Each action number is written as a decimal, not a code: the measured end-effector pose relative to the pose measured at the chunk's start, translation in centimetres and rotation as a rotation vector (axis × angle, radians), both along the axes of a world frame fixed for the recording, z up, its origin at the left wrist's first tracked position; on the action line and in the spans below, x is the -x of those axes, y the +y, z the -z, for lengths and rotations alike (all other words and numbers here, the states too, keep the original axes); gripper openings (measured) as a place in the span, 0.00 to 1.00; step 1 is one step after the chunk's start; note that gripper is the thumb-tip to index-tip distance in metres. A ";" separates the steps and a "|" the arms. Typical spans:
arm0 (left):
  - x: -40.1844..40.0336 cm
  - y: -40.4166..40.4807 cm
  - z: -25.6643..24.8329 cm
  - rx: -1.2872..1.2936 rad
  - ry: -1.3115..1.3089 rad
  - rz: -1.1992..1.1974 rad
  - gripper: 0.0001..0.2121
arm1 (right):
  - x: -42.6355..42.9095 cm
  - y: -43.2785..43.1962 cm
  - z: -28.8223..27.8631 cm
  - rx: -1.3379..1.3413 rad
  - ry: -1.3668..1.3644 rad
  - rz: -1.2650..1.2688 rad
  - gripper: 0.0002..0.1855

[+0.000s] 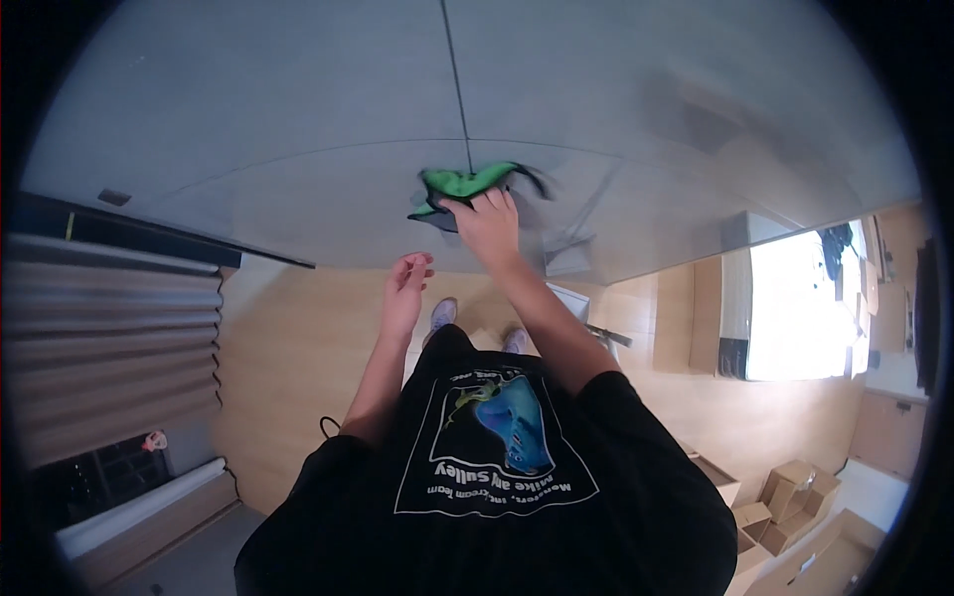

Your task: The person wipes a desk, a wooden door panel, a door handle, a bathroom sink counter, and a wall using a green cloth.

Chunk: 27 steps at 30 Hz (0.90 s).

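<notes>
My right hand [488, 223] grips a green and grey cloth with black edging [466, 181] against a glossy grey cabinet front [320, 201]. The cloth lies over the vertical seam, just below where a horizontal seam meets it. One black-edged corner sticks out to the right and is blurred. Lower and to the left, my left hand [410, 274] is raised with loosely curled fingers. It holds nothing and appears apart from the panel.
Pleated curtains or blinds [119, 343] hang at the left. A bright white surface [809, 305] stands at the right. Cardboard boxes [801, 499] sit on the wood-look floor [291, 387] at lower right. A small white object [568, 300] stands by my right forearm.
</notes>
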State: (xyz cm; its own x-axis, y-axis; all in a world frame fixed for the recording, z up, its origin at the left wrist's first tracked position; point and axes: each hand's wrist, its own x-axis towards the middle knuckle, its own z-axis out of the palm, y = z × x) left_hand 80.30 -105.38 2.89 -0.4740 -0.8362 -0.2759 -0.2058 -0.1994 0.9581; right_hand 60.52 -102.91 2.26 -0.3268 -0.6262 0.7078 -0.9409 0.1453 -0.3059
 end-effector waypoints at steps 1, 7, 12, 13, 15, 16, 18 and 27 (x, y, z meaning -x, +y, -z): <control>-0.2 0.0 0.1 0.001 0.007 -0.013 0.13 | -0.1 -0.3 -1.0 0.053 0.020 -0.031 0.12; -1.2 -0.2 1.6 -0.049 0.032 -0.088 0.12 | 2.3 -1.5 -11.8 0.335 0.251 -0.063 0.06; -1.2 -1.0 1.7 -0.096 0.058 -0.089 0.12 | 0.8 -4.4 -19.8 0.430 0.386 0.008 0.06; -1.2 -1.4 1.7 -0.096 0.055 -0.098 0.12 | 0.3 -4.6 -18.8 0.263 0.400 -0.077 0.05; -1.6 -2.5 1.8 -0.099 0.049 -0.117 0.12 | -0.7 -5.1 -14.1 -0.075 0.427 -0.243 0.04; -2.0 -3.2 1.5 -0.088 0.057 -0.128 0.12 | -1.6 -5.5 -11.3 -0.164 0.414 -0.323 0.04; -2.3 -4.4 0.8 -0.075 0.070 -0.138 0.12 | -1.9 -6.1 -3.5 -0.260 0.405 -0.405 0.05; -5.8 -9.9 0.4 -0.093 0.077 -0.077 0.11 | -6.3 -8.4 -6.7 -0.381 -0.118 -0.245 0.16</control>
